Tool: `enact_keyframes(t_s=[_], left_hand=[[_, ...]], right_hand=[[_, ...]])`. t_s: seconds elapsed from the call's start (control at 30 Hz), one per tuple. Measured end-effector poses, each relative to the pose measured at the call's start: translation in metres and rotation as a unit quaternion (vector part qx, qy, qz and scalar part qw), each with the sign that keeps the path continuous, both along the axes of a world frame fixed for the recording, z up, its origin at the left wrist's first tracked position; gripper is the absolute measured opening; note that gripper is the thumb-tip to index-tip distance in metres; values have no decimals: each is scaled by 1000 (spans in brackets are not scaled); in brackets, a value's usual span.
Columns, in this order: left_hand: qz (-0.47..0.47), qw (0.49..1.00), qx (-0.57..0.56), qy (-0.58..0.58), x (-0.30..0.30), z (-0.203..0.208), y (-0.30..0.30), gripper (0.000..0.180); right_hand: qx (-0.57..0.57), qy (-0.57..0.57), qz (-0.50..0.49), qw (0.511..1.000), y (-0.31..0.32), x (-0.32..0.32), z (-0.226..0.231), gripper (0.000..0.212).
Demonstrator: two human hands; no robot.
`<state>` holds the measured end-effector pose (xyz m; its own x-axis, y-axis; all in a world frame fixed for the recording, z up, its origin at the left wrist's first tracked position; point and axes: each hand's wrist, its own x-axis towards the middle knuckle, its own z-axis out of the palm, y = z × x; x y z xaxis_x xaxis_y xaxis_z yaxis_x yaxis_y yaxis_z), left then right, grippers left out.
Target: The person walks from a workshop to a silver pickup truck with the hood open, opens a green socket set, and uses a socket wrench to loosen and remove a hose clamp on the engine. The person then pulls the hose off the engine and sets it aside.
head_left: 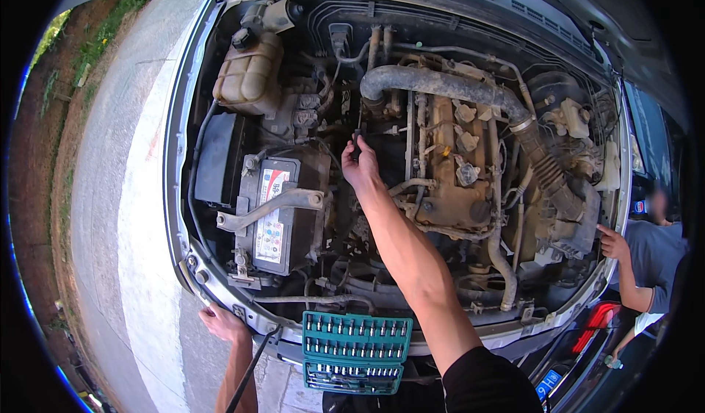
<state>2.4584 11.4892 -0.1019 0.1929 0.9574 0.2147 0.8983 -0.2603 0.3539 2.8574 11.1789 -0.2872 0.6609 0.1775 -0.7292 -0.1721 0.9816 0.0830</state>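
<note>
My right arm reaches over the open engine bay, and my right hand (360, 162) is closed round the black handle of a screwdriver (358, 138). Its thin shaft points away from me into the gap between the battery and the engine; where the tip ends is hard to make out. Just right of that hand is the dirty brown engine cover (449, 192). The battery (283, 218) lies to its left under a metal bracket (275, 209). My left hand (225, 322) rests at the car's front left corner, fingers extended against the body edge, holding nothing.
A green socket and bit case (356, 338) lies open on the front edge. A black prop rod (253, 369) rises beside my left arm. Coolant tank (251, 75) and air hose (448, 82) stand farther back. At right, another person's hand (615, 242) touches the bay edge.
</note>
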Motion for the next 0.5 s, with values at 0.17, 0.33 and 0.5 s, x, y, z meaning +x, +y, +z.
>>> enact_keyframes(t_s=[0.17,0.33,0.5], left_hand=[[-5,1000,-14,-12,3,6,-5,43],[30,998,-45,-10,8,10,-8,43],[20,999,-49,-7,5,8,-3,43]], right_hand=[[48,13,-5,999,-1,-4,6,26],[-4,56,2,998,-3,-4,11,28],[17,13,22,1000,-7,-4,7,31]])
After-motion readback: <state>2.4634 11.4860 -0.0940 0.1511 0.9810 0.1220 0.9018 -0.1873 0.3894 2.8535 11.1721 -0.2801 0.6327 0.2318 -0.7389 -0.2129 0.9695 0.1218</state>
